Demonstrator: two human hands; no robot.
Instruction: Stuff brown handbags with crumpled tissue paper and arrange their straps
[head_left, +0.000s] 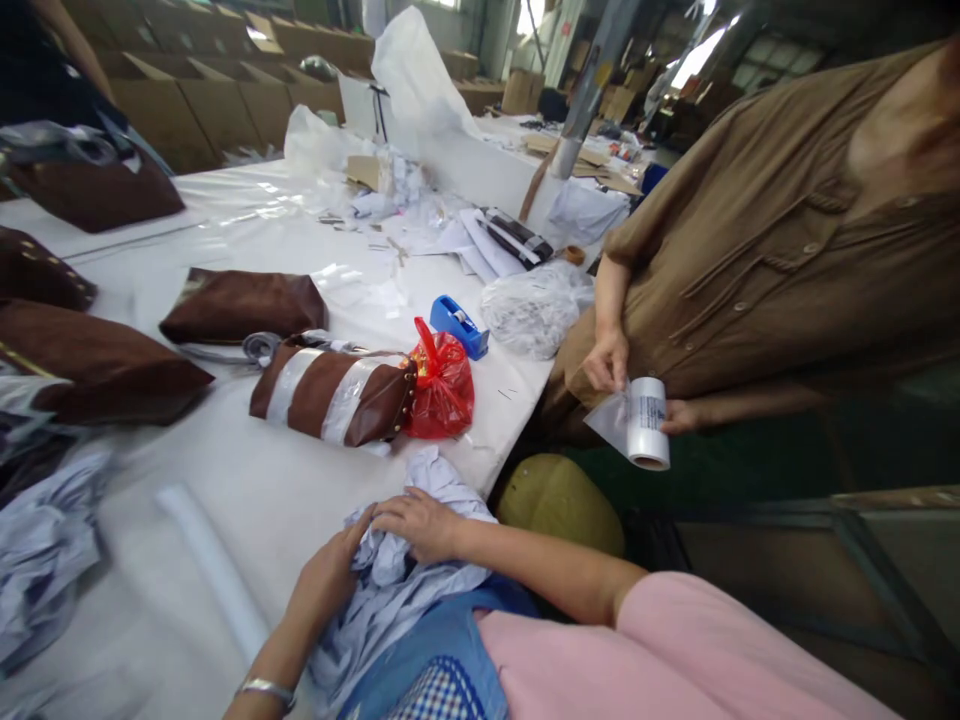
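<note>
A bunch of crumpled pale blue-grey sheets (397, 590), seemingly paper, lies at the table's near edge against the blue apron. Curled into its top is my right hand (424, 525), fingers closed on the crumples. My left hand (337, 568) presses in from the other side, its fingertips meeting the right hand and partly hidden by the folds. Just beyond them sits a brown bag (307, 395) with two clear bands around it. A red plastic bag (442, 390), tied at the top, touches its right end, and a blue tape dispenser (459, 326) stands behind.
More brown bags (244, 305) lie on the white table (247, 470) to the left, near another crumpled heap (45, 560). A pale rolled tube (214, 565) lies by my left forearm. At right, a co-worker in brown holds a roll of clear bags (646, 425) beside an olive rounded object (562, 505).
</note>
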